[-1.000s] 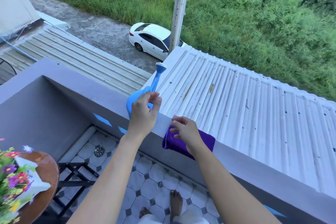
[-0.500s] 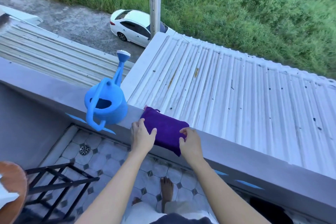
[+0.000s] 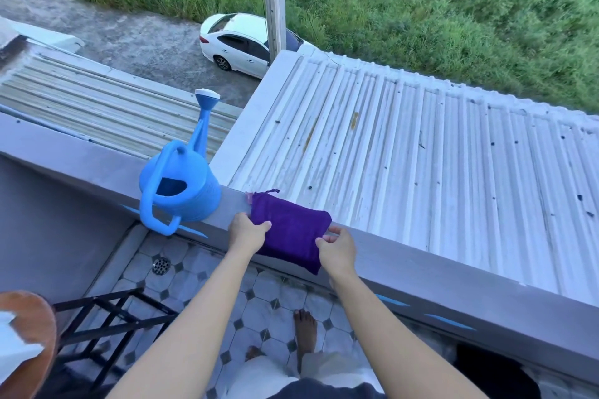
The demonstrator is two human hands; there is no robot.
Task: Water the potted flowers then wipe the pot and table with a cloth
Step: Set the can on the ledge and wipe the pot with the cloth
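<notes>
A folded purple cloth [image 3: 291,230] lies across the top of the grey balcony wall [image 3: 437,278]. My left hand [image 3: 248,232] pinches its left edge and my right hand [image 3: 337,249] pinches its right near corner. A blue watering can [image 3: 180,188] stands on the wall just left of the cloth, spout pointing away, handle hanging over the inner side; neither hand touches it. At the bottom left, the edge of the round brown table [image 3: 27,337] shows with a corner of the white pot [image 3: 14,347]. The flowers are out of view.
A black metal frame [image 3: 110,317] stands on the tiled balcony floor [image 3: 259,304] by the table. A floor drain [image 3: 161,266] sits near the wall. My bare feet [image 3: 304,334] are below. Corrugated roofs, a pole and a white car lie beyond the wall.
My left hand let go of the watering can, which now stands on the wall, and joined my right hand on the cloth. The view swung right, taking the flowers out of sight.
</notes>
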